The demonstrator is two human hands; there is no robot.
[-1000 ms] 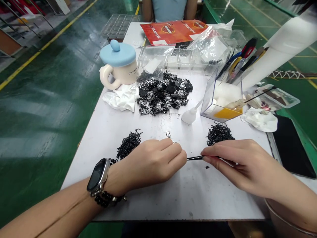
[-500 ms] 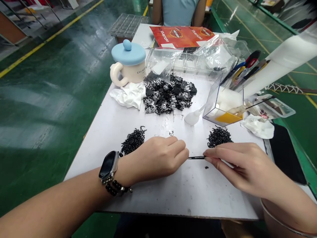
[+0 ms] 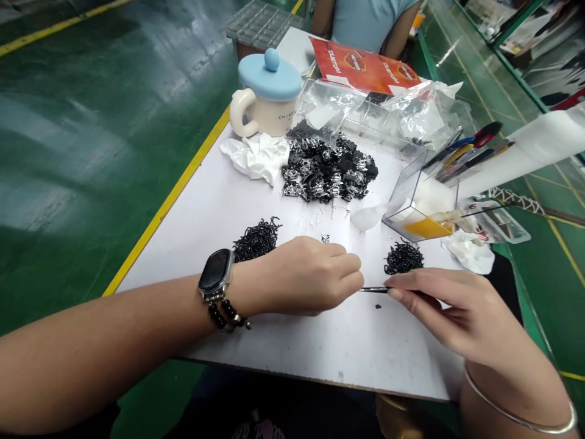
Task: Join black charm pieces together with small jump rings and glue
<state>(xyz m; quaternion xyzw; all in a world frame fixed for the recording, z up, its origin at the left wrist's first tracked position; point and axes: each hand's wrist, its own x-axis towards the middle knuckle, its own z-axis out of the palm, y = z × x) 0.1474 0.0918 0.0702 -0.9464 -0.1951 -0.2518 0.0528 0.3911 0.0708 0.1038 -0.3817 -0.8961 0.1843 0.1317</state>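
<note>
My left hand (image 3: pixel 315 274), wearing a watch and black beads, is closed over the table with its knuckles up. Its fingertips and whatever they grip are hidden. My right hand (image 3: pixel 452 299) pinches a thin, dark, shiny stick (image 3: pixel 373 289), whose other end reaches my left fingers. Just beneath lies a small black piece (image 3: pixel 378 306). Behind my left wrist is a heap of small black curved pieces (image 3: pixel 256 239); a similar heap (image 3: pixel 404 257) sits behind my right fingers. One small silvery-black part (image 3: pixel 325 238) lies beyond my left knuckles.
Farther back is a pile of black and silver parts (image 3: pixel 329 167). Around it stand a lidded mug (image 3: pixel 269 113), crumpled tissue (image 3: pixel 256 158), a white squeeze bulb (image 3: pixel 365 217) and a clear tool holder (image 3: pixel 420 204). Clear bags (image 3: pixel 420 119) and an orange sheet (image 3: pixel 361 64) lie near a seated person (image 3: pixel 365 24).
The view has tilted and shifted, so the table things sit differently in the picture. Both hands keep the same closed pose, with the thin stick between them.
</note>
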